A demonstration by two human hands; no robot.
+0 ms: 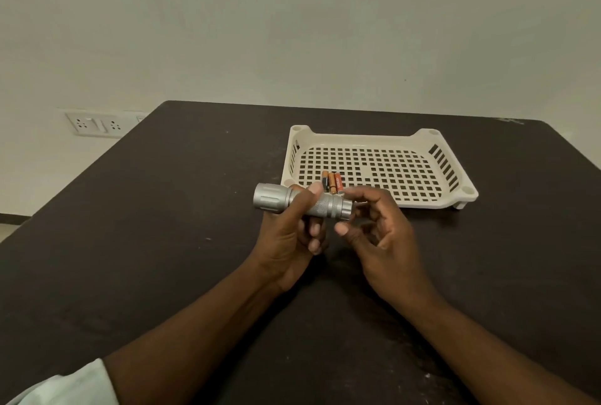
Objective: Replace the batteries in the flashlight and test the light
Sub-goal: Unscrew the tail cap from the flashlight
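A silver flashlight (276, 199) is held level above the dark table, its wide head pointing left. My left hand (289, 235) grips the middle of its barrel, thumb on top. My right hand (380, 229) is at the tail end, with the index finger and thumb around the tail cap (342, 207). Three small batteries (332, 182), orange and black, lie side by side in the near left corner of a cream plastic tray (455, 191).
The perforated tray sits on the dark table (162, 209), right of centre and just behind my hands. A wall socket plate (94, 124) is on the wall past the table's left edge. A pale sleeve (65, 388) shows at the bottom left.
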